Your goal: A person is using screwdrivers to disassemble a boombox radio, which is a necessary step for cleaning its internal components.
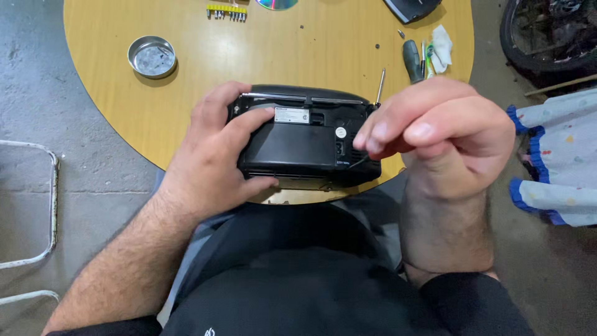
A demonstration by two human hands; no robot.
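Note:
A black portable radio (298, 146) lies back side up at the near edge of a round wooden table (205, 56). A thin metal antenna runs along its top. My left hand (214, 152) grips the radio's left end, thumb on the back panel by a white label. My right hand (438, 134) hovers over the radio's right end with fingertips pinched together on a thin dark tool whose tip points at the back panel near a round white button.
On the table: a round metal tin (152, 56) at left, a yellow bit holder (227, 10), a shiny disc (277, 4), a dark screwdriver handle (411, 61), a white cloth (442, 46), small loose screws. A bicycle wheel (547, 34) and patterned cloth (553, 155) at right; metal frame (53, 205) at left.

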